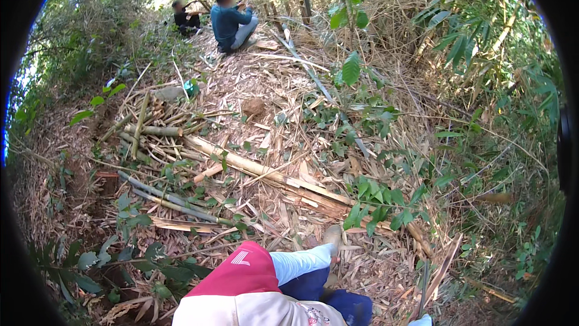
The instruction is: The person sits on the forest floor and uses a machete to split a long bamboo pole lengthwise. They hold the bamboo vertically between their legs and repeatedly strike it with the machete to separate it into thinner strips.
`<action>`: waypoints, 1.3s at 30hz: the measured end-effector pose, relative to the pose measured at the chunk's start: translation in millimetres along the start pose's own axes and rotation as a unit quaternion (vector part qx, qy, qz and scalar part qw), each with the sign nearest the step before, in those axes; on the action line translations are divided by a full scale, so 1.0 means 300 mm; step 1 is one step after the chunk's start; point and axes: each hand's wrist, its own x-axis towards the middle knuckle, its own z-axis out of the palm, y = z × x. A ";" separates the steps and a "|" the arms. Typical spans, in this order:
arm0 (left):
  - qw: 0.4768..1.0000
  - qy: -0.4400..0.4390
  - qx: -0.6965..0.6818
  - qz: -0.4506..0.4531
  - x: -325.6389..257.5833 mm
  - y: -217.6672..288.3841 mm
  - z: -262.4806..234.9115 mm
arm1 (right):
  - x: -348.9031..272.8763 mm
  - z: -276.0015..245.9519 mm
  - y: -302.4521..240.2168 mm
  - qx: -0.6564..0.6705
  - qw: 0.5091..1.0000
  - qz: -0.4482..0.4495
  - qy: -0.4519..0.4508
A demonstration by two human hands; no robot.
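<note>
Cream garment [208,311]: nearest, at the lower edge, a red sleeve [238,275] beside it.
Left hand [334,255]: at the light-blue sleeve's end [298,264]; grip cannot be told.
Right hand [420,321]: only a pale sliver shows; grip cannot be told.
Split bamboo slat [445,262]: just beyond the right hand, the nearer one, long axis rising rightward; a dark narrow strip [424,284] alongside.
Split culm [271,173]: beyond the left hand, slanting down rightward, leafy sprig [377,202] over its near end.
Farther: bamboo pile [154,131], two seated or crouching people [226,24].

Slanted split bamboo [444,267]; thin dark strip [424,284] alongside
</note>
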 end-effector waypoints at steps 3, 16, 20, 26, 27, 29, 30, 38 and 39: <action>0.994 -0.010 -0.013 0.104 0.023 0.026 0.130 | 0.172 -0.302 -0.060 0.265 0.916 0.225 -0.200; 0.915 -0.233 0.085 0.318 0.389 0.340 0.414 | 0.278 0.581 -0.496 0.670 0.657 0.346 -0.006; 0.902 -0.324 0.030 0.283 0.592 0.212 0.538 | 0.312 0.830 -0.628 0.723 0.617 0.303 0.076; 0.821 -0.414 -0.338 0.199 0.962 0.039 0.723 | 0.474 1.128 -0.628 0.774 0.553 0.271 0.150; 0.838 -0.387 -0.310 0.229 1.016 -0.013 0.740 | 0.538 1.090 -0.634 0.781 0.561 0.226 0.156; 0.859 -0.355 -0.245 0.276 1.060 0.003 0.773 | 0.565 0.998 -0.609 0.639 0.688 0.338 0.054; 0.789 -0.431 -0.416 0.135 1.125 -0.003 0.770 | 0.580 0.974 -0.601 0.626 0.685 0.372 0.001; 0.927 -0.259 -0.130 0.239 1.166 0.159 0.698 | 0.338 1.162 -0.566 0.640 0.652 0.405 0.037; 0.928 -0.263 -0.125 0.231 1.201 0.134 0.688 | 0.309 1.184 -0.579 0.640 0.644 0.418 0.032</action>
